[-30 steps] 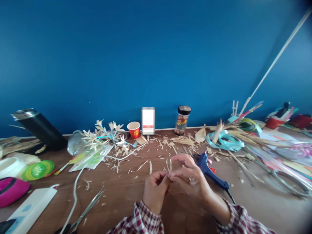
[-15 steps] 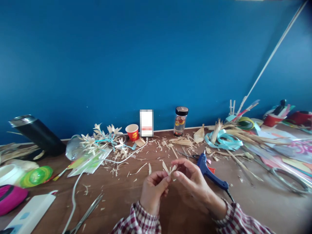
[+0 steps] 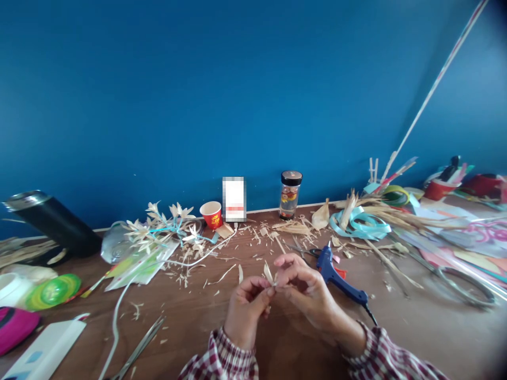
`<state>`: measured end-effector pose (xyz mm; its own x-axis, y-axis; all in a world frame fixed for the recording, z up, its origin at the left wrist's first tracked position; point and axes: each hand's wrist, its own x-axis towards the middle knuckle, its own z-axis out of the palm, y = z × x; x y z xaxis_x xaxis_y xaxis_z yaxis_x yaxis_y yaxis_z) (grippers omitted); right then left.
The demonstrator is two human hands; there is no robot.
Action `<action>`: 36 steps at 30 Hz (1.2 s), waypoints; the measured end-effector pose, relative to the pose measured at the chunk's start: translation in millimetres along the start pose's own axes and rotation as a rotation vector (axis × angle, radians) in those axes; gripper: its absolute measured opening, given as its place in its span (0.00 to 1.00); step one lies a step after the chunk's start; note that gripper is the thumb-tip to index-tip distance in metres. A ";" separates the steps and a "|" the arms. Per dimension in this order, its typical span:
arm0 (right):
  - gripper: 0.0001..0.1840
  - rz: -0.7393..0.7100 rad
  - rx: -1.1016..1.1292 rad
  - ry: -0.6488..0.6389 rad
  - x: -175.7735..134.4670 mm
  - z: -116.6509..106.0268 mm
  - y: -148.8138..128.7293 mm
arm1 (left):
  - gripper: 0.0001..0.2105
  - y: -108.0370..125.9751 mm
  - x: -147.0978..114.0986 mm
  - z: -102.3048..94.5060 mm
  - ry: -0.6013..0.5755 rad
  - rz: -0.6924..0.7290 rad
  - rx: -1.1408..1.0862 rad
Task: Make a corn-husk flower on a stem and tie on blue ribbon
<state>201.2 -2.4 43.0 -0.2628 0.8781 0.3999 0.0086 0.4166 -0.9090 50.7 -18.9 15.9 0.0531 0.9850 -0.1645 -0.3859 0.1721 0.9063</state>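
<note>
Sleeves (image 3: pixel 233 353) in maroon-and-white check run up to two bare hands. The left hand (image 3: pixel 249 302) is closed to a pinch, thumb and forefinger gripping the base of a small husk petal piece (image 3: pixel 268 273). The right hand (image 3: pixel 304 285) is loosely curled, its thumb and fingertips at that same base; whether they grip it, I cannot tell. The piece is cream, thin and pointed, one blade standing upright above the pinch, its lower part covered by fingers.

Brown tabletop (image 3: pixel 186 322) shows between the left hand and the scissors (image 3: pixel 143 343), and again right of the blue glue gun (image 3: pixel 336 277), which lies just beside the right hand. Husk scraps (image 3: pixel 263 235) litter the strip beyond.

Farther back, husk flowers (image 3: pixel 172 227) on light-blue stems lie beside a clear plastic container (image 3: pixel 114 243), contents unclear. A red paper cup (image 3: pixel 211 217) stands tilted, its pale inner wall visible, its bottom hidden. A black-lidded glass jar (image 3: pixel 290 196) shows clear liquid and red and yellow shapes. At left a black flask (image 3: pixel 59 224) leans; at far right another red cup (image 3: pixel 439 190) holds black, pink and green items. The tabletop's far edge meets a blue wall (image 3: pixel 253 95).
</note>
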 end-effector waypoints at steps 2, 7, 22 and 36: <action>0.02 0.007 0.007 -0.010 -0.4 -0.1 -0.6 | 0.09 1.7 -0.5 1.0 0.006 0.006 0.002; 0.12 0.090 0.071 0.018 -0.7 1.1 -0.7 | 0.11 9.4 -2.8 4.1 0.015 0.011 0.016; 0.01 0.017 0.028 0.019 0.1 1.6 2.1 | 0.19 8.3 -6.6 6.3 -0.039 0.080 0.002; 0.03 0.083 0.059 0.002 0.7 5.6 -5.6 | 0.10 19.8 -6.5 9.4 -0.048 0.176 0.096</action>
<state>195.5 -5.4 47.7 -0.2616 0.9095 0.3231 -0.0267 0.3278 -0.9444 51.4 -21.8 38.6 0.0372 0.9992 0.0163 -0.3041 -0.0042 0.9526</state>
